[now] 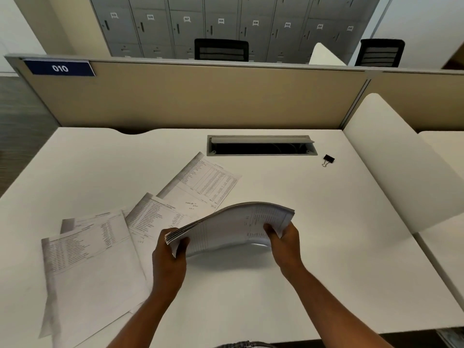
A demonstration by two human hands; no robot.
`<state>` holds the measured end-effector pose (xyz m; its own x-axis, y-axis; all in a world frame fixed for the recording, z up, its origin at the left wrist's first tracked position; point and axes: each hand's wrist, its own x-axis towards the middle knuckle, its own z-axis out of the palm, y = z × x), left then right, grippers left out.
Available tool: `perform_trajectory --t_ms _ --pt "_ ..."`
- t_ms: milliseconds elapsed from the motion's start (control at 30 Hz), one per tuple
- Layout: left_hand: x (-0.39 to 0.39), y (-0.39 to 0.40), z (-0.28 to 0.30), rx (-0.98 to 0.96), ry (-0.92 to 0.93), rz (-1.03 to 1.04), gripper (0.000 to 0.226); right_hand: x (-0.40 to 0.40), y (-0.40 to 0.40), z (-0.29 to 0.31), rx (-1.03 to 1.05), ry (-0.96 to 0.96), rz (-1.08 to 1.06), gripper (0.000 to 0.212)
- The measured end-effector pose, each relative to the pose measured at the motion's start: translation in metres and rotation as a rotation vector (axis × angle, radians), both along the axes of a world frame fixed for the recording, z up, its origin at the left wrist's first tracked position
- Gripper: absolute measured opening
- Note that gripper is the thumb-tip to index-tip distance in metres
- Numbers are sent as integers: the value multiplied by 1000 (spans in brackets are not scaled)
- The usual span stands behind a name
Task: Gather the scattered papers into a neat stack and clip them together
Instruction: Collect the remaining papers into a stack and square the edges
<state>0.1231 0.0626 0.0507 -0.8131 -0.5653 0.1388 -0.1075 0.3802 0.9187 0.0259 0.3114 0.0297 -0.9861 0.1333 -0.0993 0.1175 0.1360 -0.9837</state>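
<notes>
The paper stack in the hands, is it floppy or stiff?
Probably floppy: the paper stack bows upward in the middle between the left hand and right hand. Its left edge fans apart, so sheets could likely slide loose. It looks thick, so perhaps somewhat heavy.

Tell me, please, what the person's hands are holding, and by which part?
Both hold the stack of papers above the desk: the left hand grips its left end, the right hand its right end, fingers curled around the edges.
</notes>
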Motion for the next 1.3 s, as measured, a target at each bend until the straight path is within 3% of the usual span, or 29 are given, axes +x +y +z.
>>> perform_trajectory --t_ms 133,300,400,467,533,633,700,800,900,1000,1100,1200,1300 --pt "7 -1 -20 60 -182 0 46 9 6 -23 108 -88 88 28" --pt "-3 -1 -15 76 -181 35 44 -2 6 -7 105 -47 59 31" --pt "-4 -2 -11 141 -170 35 49 -3 3 -3 101 -84 -119 65" --pt "-2 2 -15 250 -146 38 50 7 -6 -1 -152 -322 -208 88" --pt "-1 8 -20 389 -142 47 52 21 -19 0 -474 -487 -84 78" --pt "-1 23 -23 601 -122 24 50 26 -36 12 -757 -425 58 54" --pt "0 28 -23 740 -98 -24 49 18 -42 16 -781 -327 23 50" --pt "-2 16 -24 828 -64 6 61 7 -37 26 -540 -179 -15 40" --pt "-19 -7 -8 640 -85 88 75 -3 -19 31 -332 -73 25 19" --pt "-42 -18 19 332 -98 -134 82 -8 -8 41 -237 -12 107 20" --pt "-63 -18 39 185 -114 -363 49 -9 -6 49 -176 20 177 23" --pt "-66 1 54 116 -34 -298 21 -8 -11 59 -127 77 158 25" --pt "-52 22 63 56 144 -198 22 -1 -19 72 -131 185 102 30"
